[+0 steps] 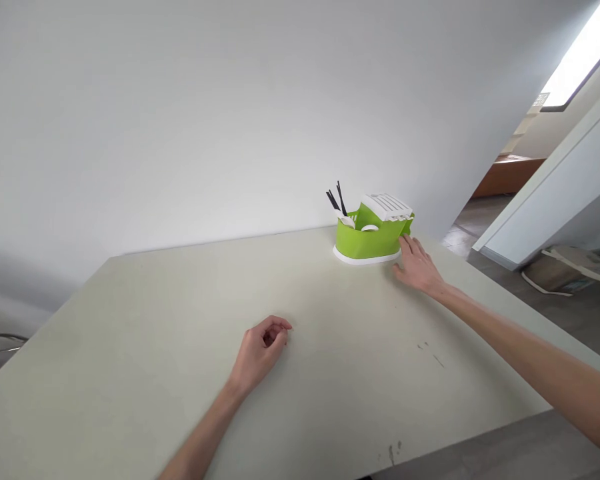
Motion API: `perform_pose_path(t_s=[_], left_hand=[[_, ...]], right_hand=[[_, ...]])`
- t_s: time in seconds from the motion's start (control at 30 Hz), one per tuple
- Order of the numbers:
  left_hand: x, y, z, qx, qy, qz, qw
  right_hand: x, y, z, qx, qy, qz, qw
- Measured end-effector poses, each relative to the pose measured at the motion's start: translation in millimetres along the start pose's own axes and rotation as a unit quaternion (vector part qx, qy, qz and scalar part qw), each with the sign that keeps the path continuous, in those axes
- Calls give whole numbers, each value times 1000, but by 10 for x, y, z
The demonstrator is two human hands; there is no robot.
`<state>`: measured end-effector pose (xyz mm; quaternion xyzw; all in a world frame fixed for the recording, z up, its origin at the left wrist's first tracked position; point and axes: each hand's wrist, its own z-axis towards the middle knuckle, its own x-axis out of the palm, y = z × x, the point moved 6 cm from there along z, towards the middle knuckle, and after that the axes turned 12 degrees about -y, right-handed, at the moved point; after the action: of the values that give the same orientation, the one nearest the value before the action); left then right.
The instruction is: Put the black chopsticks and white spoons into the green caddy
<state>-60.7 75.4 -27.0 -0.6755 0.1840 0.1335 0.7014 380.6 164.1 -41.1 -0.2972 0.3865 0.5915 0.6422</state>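
A green cutlery holder (370,245) with a white base and a slotted white top stands near the back of the table, by the wall. Black chopsticks (341,200) and white spoons (347,220) stick out of its left compartment; another rounded white piece shows at its middle. My right hand (417,265) reaches to the holder's right end, fingers stretched out and at or against its side; whether they press on it I cannot tell. Loosely curled, my left hand (261,350) rests on the table to the front left of the holder, with nothing visible in it.
The pale table (130,347) has dark scuff marks (433,353) on the right and near the front edge. A grey-white wall (205,120) runs along its back. Beyond the right edge, a bag-like object (570,270) lies on the floor near a white partition.
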Motion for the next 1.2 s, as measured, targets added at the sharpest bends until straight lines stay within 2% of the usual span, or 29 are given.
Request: perform_pose_path(t_s=[0.3,0.63,1.0,1.2], left_hand=[[3,30,11,1,4,-5,1000],[-4,-17,5,3,-1,0,1000],[22,0,-7,33,-2,38,999],[18,-1,-9,50,-5,51,997]], right_hand=[[57,3,-115,-68,-37,-46,996],[47,71,-152,-54,-46,-28,997],[-100,311,-232,-37,-23,13,999],[-238,594,-294,-28,-6,35,999]])
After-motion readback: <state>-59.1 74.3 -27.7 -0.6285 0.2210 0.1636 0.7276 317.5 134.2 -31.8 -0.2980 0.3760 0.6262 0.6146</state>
